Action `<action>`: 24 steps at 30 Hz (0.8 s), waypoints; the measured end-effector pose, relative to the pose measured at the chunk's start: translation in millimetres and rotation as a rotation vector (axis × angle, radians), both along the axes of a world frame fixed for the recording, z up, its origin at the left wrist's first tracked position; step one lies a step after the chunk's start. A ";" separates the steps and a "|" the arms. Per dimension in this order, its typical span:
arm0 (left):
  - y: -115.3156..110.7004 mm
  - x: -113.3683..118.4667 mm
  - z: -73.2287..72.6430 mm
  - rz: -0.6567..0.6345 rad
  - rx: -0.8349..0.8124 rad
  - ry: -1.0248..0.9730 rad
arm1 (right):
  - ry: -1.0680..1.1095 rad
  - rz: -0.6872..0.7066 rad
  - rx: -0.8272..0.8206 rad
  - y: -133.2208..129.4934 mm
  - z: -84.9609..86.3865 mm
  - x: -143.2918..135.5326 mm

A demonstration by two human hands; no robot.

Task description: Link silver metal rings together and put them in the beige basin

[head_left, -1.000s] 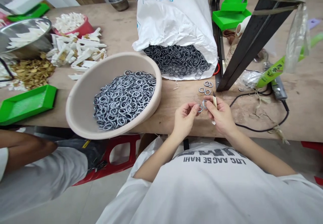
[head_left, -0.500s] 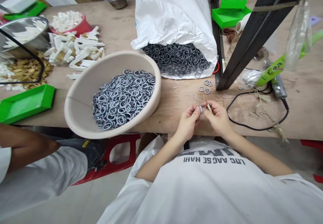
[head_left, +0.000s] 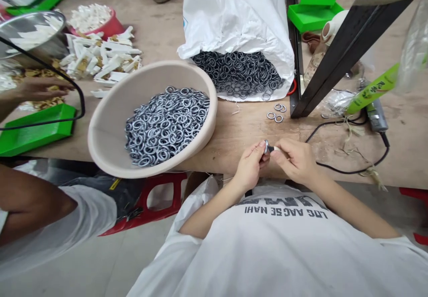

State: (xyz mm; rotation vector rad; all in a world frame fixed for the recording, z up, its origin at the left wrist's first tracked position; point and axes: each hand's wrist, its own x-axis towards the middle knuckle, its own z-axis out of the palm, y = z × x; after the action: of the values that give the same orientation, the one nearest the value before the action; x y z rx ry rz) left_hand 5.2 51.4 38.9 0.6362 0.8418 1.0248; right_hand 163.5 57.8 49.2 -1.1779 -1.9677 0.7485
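Metal ring, small and grey, sits pinched between the fingertips of the left hand, held edge-on just above the near edge of the wooden table. Right hand meets it from the 3 o'clock side, fingers closed around a small pale tool whose tip touches the ring; both hands are pressed close together, fingertips touching.

At 12 o'clock from the hands, three loose rings lie on the table, apart from the hands. Further at 12 o'clock a white sack lies on its side with dark rings spilling from its mouth. At 10 o'clock a beige basin, overhanging the table edge, holds a heap of rings. A black cable runs on the table at 3 o'clock, just beside the right hand. A green tray lies at far 9 o'clock, with another person's hand just beyond it.
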 end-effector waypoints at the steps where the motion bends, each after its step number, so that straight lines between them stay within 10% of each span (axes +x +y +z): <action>1: 0.3 0.1 0.2 0.014 -0.012 -0.003 | -0.078 0.016 0.029 -3.9 3.1 -0.1; 8: -3.8 -1.9 -0.7 -0.004 0.002 0.051 | -0.214 0.023 0.018 -4.0 5.2 1.8; 13: -6.5 -7.2 3.0 -0.189 0.017 0.030 | -0.099 -0.248 -0.099 19.6 -9.8 19.7; 19: 13.4 -7.0 6.9 0.106 -0.168 -0.185 | 0.058 -0.142 0.047 0.5 -19.2 -6.0; 24: 13.8 -2.5 7.5 0.071 -0.146 -0.191 | 0.007 -0.051 0.041 -5.1 -22.9 -23.1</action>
State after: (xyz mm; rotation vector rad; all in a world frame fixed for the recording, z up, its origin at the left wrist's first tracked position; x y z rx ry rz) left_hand 2.7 65.2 46.5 0.3805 0.7675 1.0595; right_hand 140.4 52.7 26.3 -1.1947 -1.9310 0.6830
